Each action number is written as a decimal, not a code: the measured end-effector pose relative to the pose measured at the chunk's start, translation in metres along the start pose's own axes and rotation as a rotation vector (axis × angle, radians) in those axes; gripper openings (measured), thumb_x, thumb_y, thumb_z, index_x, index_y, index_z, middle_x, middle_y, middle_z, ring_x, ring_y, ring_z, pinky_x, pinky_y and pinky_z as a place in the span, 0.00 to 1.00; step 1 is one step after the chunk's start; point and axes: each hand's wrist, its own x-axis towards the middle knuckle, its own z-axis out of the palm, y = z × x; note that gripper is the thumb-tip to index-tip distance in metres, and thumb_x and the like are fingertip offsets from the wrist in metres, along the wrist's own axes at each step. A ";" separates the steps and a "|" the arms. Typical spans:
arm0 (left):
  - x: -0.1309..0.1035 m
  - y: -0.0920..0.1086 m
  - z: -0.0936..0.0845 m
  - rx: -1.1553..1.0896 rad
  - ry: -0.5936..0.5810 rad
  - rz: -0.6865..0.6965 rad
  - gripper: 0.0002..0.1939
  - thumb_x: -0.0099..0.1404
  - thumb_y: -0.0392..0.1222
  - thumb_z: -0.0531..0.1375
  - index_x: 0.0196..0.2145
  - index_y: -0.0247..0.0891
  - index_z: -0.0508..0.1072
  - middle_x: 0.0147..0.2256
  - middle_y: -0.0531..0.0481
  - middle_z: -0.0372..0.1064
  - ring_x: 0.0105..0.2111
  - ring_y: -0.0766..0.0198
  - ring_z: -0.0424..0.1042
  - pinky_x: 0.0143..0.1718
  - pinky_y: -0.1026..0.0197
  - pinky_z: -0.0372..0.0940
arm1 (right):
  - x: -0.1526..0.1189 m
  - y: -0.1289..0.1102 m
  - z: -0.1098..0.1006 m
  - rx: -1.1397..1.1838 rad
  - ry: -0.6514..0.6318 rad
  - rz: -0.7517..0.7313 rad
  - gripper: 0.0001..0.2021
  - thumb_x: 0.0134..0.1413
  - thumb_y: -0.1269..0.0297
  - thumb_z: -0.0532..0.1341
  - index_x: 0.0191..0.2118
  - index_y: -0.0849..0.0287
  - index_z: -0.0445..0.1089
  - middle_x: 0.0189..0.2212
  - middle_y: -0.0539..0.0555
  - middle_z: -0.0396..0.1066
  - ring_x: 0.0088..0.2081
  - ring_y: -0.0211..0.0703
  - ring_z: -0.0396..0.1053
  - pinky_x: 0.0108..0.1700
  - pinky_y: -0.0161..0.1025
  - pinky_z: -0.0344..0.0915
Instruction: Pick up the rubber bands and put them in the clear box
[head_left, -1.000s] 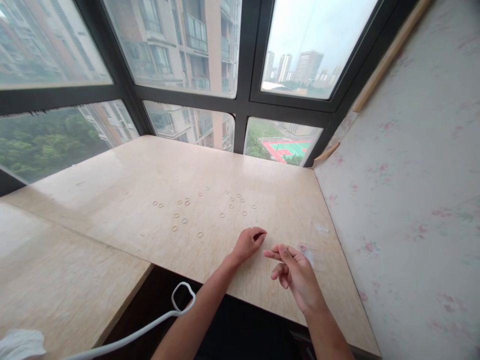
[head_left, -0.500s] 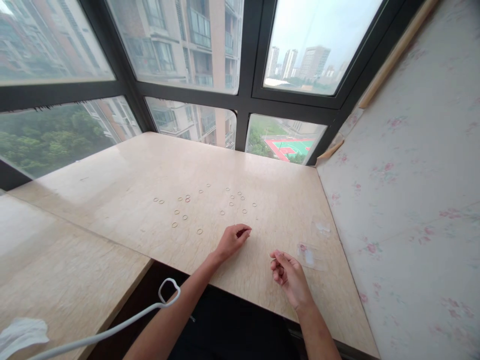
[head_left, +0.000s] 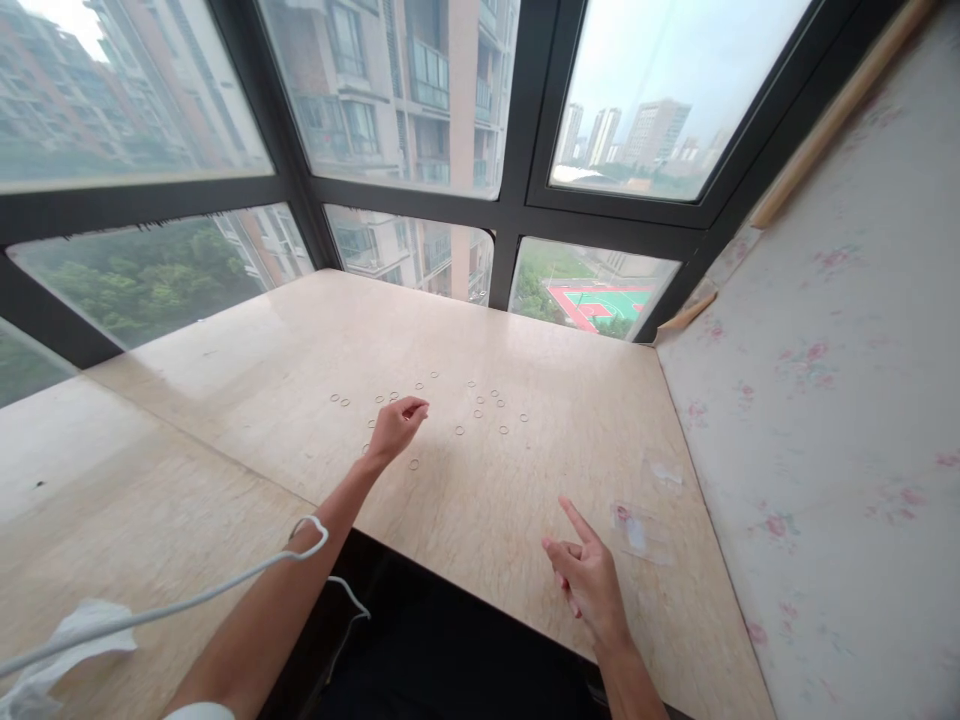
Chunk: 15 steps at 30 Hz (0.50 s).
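Note:
Several small thin rings lie scattered on the pale marble-patterned surface (head_left: 480, 340); one ring (head_left: 414, 464) lies nearest the front edge and another (head_left: 523, 418) farthest right. My left hand (head_left: 399, 425) is over the left group of rings, covering some of them, with thumb and fingertips pressed together; whatever is between them is too small to make out. Nearer the front edge on the right, my right hand (head_left: 589, 570) has its index finger stretched out and its thumb apart, holding nothing visible. Just right of it lies a clear plastic bag (head_left: 641, 532).
Another small clear bag (head_left: 664, 470) lies by the flowered wall (head_left: 840, 430). A white cable (head_left: 202, 595) crosses at the lower left, over my left forearm. Crumpled white tissue (head_left: 82, 640) lies at the far lower left. Dark-framed windows rise behind the surface.
My left hand has moved left and away from me, over the rings. My right hand has opened from a pinch, its index finger now extended. The camera view has shifted slightly.

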 end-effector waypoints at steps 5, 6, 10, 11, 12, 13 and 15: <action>0.031 -0.037 -0.047 0.432 -0.037 -0.091 0.13 0.61 0.43 0.54 0.39 0.37 0.75 0.36 0.47 0.76 0.35 0.61 0.73 0.39 0.62 0.66 | 0.001 0.008 0.002 -0.057 0.043 0.025 0.26 0.40 0.43 0.68 0.37 0.60 0.68 0.12 0.40 0.54 0.11 0.28 0.47 0.08 0.24 0.43; 0.035 -0.044 -0.055 0.479 -0.050 -0.108 0.13 0.60 0.42 0.54 0.39 0.37 0.75 0.36 0.47 0.76 0.35 0.60 0.73 0.38 0.62 0.65 | 0.001 0.009 0.003 -0.050 0.058 0.032 0.26 0.39 0.41 0.68 0.34 0.59 0.66 0.12 0.40 0.55 0.11 0.28 0.47 0.08 0.24 0.42; 0.045 -0.063 -0.076 0.571 -0.109 -0.103 0.14 0.57 0.39 0.57 0.40 0.37 0.76 0.38 0.45 0.75 0.35 0.58 0.72 0.39 0.60 0.65 | 0.002 0.010 0.005 -0.042 0.040 0.040 0.29 0.37 0.36 0.66 0.32 0.60 0.67 0.12 0.43 0.59 0.08 0.27 0.48 0.08 0.26 0.41; 0.047 -0.065 -0.078 0.587 -0.139 -0.082 0.14 0.56 0.39 0.57 0.40 0.38 0.76 0.39 0.45 0.74 0.36 0.58 0.72 0.39 0.60 0.64 | 0.002 0.010 0.005 -0.054 0.029 0.043 0.30 0.37 0.35 0.65 0.32 0.60 0.68 0.12 0.43 0.60 0.07 0.28 0.48 0.08 0.26 0.41; 0.048 -0.067 -0.078 0.600 -0.172 -0.058 0.14 0.57 0.40 0.57 0.40 0.38 0.77 0.39 0.46 0.74 0.36 0.58 0.72 0.40 0.60 0.64 | 0.002 0.010 0.006 -0.069 0.018 0.047 0.31 0.36 0.34 0.64 0.32 0.61 0.68 0.11 0.44 0.60 0.07 0.28 0.48 0.08 0.27 0.41; 0.049 -0.067 -0.077 0.609 -0.206 -0.034 0.13 0.57 0.40 0.57 0.39 0.39 0.77 0.39 0.46 0.74 0.37 0.58 0.72 0.40 0.60 0.64 | 0.002 0.011 0.006 -0.086 0.011 0.051 0.32 0.36 0.33 0.63 0.33 0.61 0.69 0.11 0.44 0.60 0.07 0.29 0.49 0.08 0.27 0.41; 0.051 -0.066 -0.073 0.625 -0.272 0.013 0.13 0.58 0.41 0.57 0.38 0.40 0.78 0.40 0.46 0.74 0.37 0.58 0.71 0.39 0.61 0.63 | 0.002 0.014 0.007 -0.126 0.004 0.050 0.33 0.37 0.31 0.61 0.33 0.61 0.70 0.10 0.44 0.60 0.07 0.30 0.50 0.08 0.28 0.42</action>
